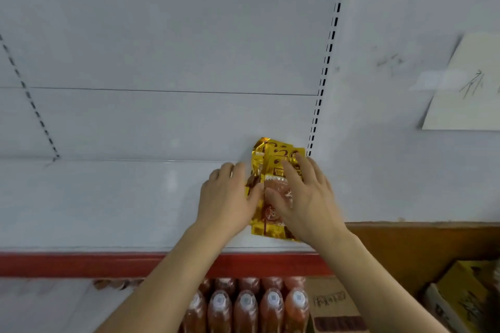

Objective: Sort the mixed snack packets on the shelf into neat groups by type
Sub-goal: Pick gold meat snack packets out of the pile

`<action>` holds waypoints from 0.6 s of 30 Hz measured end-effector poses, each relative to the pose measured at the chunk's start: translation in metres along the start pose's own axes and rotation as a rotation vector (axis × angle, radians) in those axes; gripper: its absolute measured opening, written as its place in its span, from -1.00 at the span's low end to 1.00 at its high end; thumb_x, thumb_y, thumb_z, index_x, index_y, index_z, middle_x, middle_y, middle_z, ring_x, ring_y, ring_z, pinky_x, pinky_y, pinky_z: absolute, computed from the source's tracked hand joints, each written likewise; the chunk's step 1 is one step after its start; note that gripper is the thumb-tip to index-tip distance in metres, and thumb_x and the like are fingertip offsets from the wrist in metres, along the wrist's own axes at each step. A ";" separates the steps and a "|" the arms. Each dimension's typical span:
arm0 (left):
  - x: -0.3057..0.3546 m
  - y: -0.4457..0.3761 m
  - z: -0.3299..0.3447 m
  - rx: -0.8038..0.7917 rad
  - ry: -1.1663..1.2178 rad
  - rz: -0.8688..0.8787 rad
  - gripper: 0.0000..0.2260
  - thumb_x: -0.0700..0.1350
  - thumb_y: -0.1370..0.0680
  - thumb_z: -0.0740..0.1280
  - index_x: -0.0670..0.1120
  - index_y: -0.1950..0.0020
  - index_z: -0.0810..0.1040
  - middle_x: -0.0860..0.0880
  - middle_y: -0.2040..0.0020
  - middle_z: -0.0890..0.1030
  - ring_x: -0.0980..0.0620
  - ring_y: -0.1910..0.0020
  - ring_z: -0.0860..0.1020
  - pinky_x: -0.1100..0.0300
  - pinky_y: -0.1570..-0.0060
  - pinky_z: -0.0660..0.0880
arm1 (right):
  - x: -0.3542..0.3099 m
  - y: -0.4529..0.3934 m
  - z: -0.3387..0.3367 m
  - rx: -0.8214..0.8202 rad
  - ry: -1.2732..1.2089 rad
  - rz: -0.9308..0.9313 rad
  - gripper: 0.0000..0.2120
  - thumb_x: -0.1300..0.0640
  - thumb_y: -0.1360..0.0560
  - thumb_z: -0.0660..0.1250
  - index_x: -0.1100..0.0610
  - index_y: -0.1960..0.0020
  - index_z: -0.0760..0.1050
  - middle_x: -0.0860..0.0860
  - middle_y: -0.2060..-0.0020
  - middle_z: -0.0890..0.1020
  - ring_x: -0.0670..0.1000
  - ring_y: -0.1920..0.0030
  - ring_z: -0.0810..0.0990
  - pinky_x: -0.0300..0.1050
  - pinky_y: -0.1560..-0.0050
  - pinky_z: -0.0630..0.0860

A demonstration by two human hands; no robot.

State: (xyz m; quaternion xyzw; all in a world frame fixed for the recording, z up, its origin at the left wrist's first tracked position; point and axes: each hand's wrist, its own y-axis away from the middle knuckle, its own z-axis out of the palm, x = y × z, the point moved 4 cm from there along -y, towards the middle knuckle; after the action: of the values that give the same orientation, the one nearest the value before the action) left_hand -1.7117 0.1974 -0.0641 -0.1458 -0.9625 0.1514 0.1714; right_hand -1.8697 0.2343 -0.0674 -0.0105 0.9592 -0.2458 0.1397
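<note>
Gold foil packets (272,167) lay in a small overlapping stack on the white shelf (121,197), directly between the two hands. Their long axis ran from the shelf's front edge toward the back panel (176,35), with the far ends leaning slightly left and reaching the panel just ahead of the fingertips. How many packets made up the stack could not be told.

The left hand (230,197) rested against the stack's left edge, its fingers lying fairly straight alongside the packets and its thumb touching the near part of the pile. The right hand (303,197) lay flat over the top packet, fingers spread and extended, pressing rather than gripping; neither hand was curled round anything.

A slotted upright (328,54) rose just beyond the right hand's fingertips. Below the wrists ran the shelf's red front strip (81,265), and beneath the forearms stood rows of reddish bottles (246,308) with white caps. To the right of the right forearm sat a cardboard box (335,305) and a yellow carton (465,297).
</note>
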 end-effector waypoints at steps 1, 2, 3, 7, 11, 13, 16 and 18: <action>-0.007 0.003 -0.004 0.017 -0.002 0.003 -0.45 0.21 -0.66 0.20 -0.10 -0.53 0.36 -0.08 -0.41 0.48 -0.15 -0.39 0.44 -0.06 -0.27 0.45 | -0.009 -0.002 0.001 0.006 -0.002 -0.018 -0.28 -0.35 -0.54 0.01 0.08 -0.51 0.33 0.17 -0.51 0.32 0.23 -0.54 0.21 0.24 -0.45 0.31; -0.015 0.007 -0.008 0.040 -0.005 0.007 -0.45 0.21 -0.66 0.22 -0.13 -0.52 0.38 -0.09 -0.41 0.50 -0.16 -0.40 0.45 -0.07 -0.28 0.46 | -0.018 -0.004 0.003 0.009 -0.006 -0.035 -0.28 -0.36 -0.54 0.01 0.09 -0.51 0.34 0.17 -0.50 0.34 0.24 -0.54 0.22 0.25 -0.45 0.32; -0.025 0.010 -0.014 0.065 -0.008 0.005 -0.44 0.20 -0.65 0.25 -0.15 -0.51 0.41 -0.11 -0.40 0.51 -0.18 -0.40 0.46 -0.09 -0.28 0.46 | -0.028 -0.005 0.005 0.013 -0.007 -0.055 -0.28 -0.36 -0.55 0.01 0.09 -0.51 0.34 0.17 -0.50 0.35 0.24 -0.53 0.23 0.25 -0.44 0.32; -0.073 0.029 -0.041 0.101 -0.053 -0.054 -0.43 0.18 -0.66 0.22 -0.15 -0.56 0.36 -0.13 -0.51 0.43 -0.17 -0.52 0.35 -0.09 -0.45 0.35 | -0.082 -0.007 0.020 -0.010 0.024 -0.155 -0.28 -0.34 -0.58 -0.02 0.11 -0.55 0.26 0.18 -0.52 0.30 0.23 -0.55 0.20 0.21 -0.49 0.27; -0.139 0.061 -0.077 0.150 -0.110 -0.135 -0.40 0.20 -0.68 0.13 -0.10 -0.64 0.22 -0.12 -0.63 0.26 -0.14 -0.62 0.16 -0.07 -0.57 0.16 | -0.158 -0.007 0.038 -0.031 0.011 -0.231 -0.27 -0.34 -0.57 -0.06 0.10 -0.57 0.24 0.18 -0.54 0.28 0.22 -0.56 0.19 0.20 -0.50 0.24; -0.179 0.079 -0.099 0.164 -0.133 -0.184 -0.38 0.21 -0.69 0.10 -0.09 -0.66 0.15 -0.11 -0.66 0.19 -0.14 -0.64 0.10 -0.06 -0.60 0.09 | -0.202 -0.004 0.049 -0.045 -0.001 -0.262 -0.25 -0.35 -0.57 -0.08 0.09 -0.58 0.21 0.16 -0.56 0.24 0.19 -0.58 0.14 0.18 -0.53 0.20; -0.241 0.106 -0.134 0.185 -0.167 -0.245 -0.37 0.23 -0.69 0.07 -0.07 -0.68 0.09 -0.10 -0.68 0.12 -0.15 -0.66 0.02 -0.08 -0.62 0.02 | -0.274 0.001 0.065 -0.054 -0.022 -0.323 -0.26 -0.35 -0.57 -0.11 0.07 -0.60 0.18 0.14 -0.58 0.21 0.17 -0.60 0.09 0.14 -0.56 0.12; -0.283 0.126 -0.156 0.206 -0.192 -0.282 -0.36 0.23 -0.69 0.07 -0.07 -0.68 0.09 -0.10 -0.68 0.11 -0.15 -0.66 0.01 -0.09 -0.62 0.00 | -0.324 0.005 0.076 -0.048 -0.046 -0.363 -0.28 -0.32 -0.59 -0.12 0.09 -0.59 0.19 0.15 -0.57 0.23 0.17 -0.59 0.11 0.14 -0.56 0.13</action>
State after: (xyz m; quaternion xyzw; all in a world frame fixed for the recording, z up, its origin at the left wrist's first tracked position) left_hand -1.3703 0.2557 -0.0479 0.0237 -0.9647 0.2370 0.1122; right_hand -1.5373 0.2314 -0.0483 -0.1925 0.9436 -0.2437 0.1146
